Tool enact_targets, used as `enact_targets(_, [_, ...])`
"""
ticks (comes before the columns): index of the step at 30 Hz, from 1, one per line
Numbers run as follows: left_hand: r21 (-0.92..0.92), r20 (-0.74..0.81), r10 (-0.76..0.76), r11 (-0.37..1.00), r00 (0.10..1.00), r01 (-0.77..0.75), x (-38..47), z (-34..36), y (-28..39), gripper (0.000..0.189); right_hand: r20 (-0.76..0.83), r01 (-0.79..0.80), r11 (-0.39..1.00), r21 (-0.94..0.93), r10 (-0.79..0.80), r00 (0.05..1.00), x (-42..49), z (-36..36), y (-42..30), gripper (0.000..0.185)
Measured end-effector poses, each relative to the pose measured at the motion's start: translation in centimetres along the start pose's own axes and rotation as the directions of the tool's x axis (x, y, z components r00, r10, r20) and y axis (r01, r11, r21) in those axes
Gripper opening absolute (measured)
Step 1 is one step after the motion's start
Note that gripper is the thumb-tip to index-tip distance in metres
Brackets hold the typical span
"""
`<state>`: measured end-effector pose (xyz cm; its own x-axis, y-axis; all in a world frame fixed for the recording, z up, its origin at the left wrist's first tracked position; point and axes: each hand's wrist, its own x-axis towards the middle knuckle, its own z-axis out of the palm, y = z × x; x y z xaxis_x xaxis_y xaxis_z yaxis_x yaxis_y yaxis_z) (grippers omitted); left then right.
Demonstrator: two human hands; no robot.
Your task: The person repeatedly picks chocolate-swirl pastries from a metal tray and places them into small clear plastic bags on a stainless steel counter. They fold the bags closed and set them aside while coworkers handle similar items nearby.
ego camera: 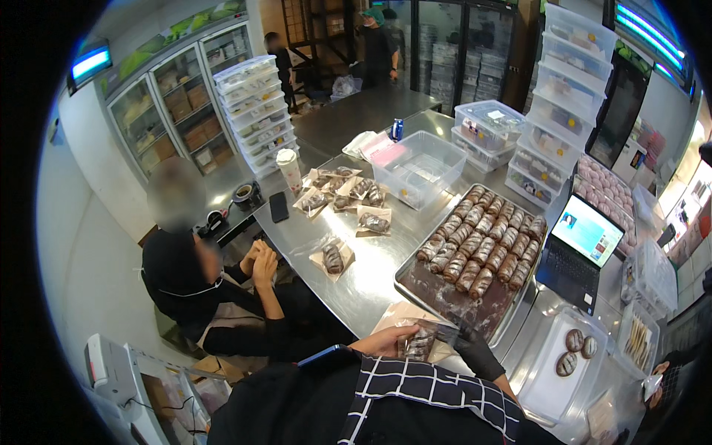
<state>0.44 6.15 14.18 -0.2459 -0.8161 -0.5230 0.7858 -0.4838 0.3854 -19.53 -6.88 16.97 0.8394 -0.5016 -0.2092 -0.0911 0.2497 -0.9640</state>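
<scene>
My left hand is bare and grips a bag with a clear front. Inside the bag shows a dark bread roll with pale flour stripes. At the bag's right side is my right hand in a black glove; its fingers are partly hidden and blurred, so its hold is unclear. Brown paper shows behind the roll. Just beyond my hands lies a metal baking tray, with rows of similar dark rolls at its far part and floury residue on its near part.
Bagged rolls lie on the steel table near a phone, a lidded cup and a clear plastic bin. To the right are a laptop and a bin with three round breads. A co-worker sits at left.
</scene>
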Motion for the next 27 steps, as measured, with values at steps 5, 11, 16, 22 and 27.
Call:
enact_targets(5, [-0.102,0.052,0.047,0.994,0.998,-0.042,1.3,-3.2,-0.5,0.029,-0.063,-0.105,0.987,-0.124,0.098,0.993,1.3,1.6,0.7,0.055])
enact_targets(11, [-0.221,-0.402,0.212,0.921,0.891,-0.319,3.4,-15.7,4.1,0.026,-0.229,0.042,0.912,0.407,0.058,0.972,1.7,-3.0,2.4,0.051])
enact_targets(16, [0.469,-0.767,0.638,0.628,0.066,-0.621,5.3,-18.7,7.0,0.048,-0.237,-0.094,0.896,0.434,0.214,0.948,0.0,-7.4,5.4,0.047])
enact_targets(22, [0.920,0.391,0.816,-0.340,0.425,-0.194,7.0,-9.5,-2.2,0.035,-0.264,-0.053,0.570,0.820,0.458,0.849,2.5,-11.6,9.0,0.034])
enact_targets(27, [0.816,0.524,0.535,-0.538,0.663,-0.211,9.5,-6.3,-1.9,0.030,-0.151,-0.008,0.413,0.911,0.352,0.924,9.9,-14.9,12.2,0.022])
